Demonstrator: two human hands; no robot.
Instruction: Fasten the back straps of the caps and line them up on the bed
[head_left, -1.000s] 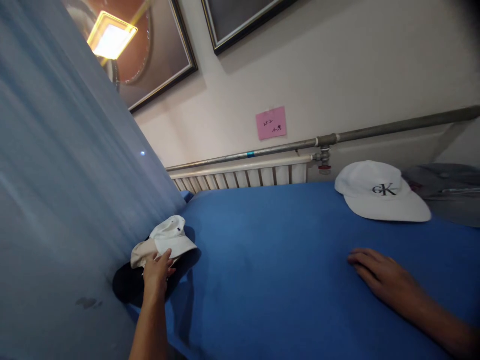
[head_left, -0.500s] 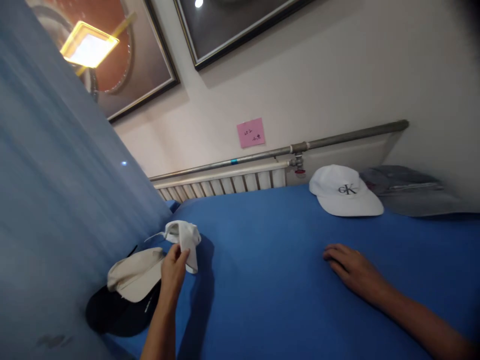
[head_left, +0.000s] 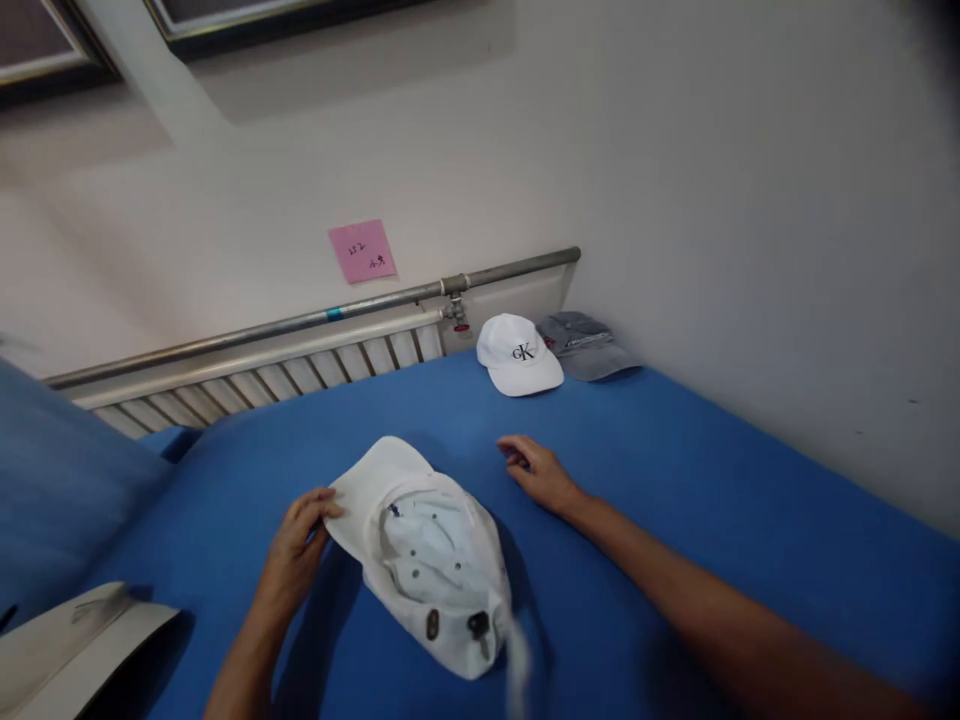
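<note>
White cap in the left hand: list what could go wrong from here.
The left hand grips the white cap only by its brim edge, while the right hand lies flat on the blue cover, so the cap might slip or flop. Its loose strap trails at the near side and could snag.

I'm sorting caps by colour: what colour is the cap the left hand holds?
The cap is white, inside too; head view.
</note>
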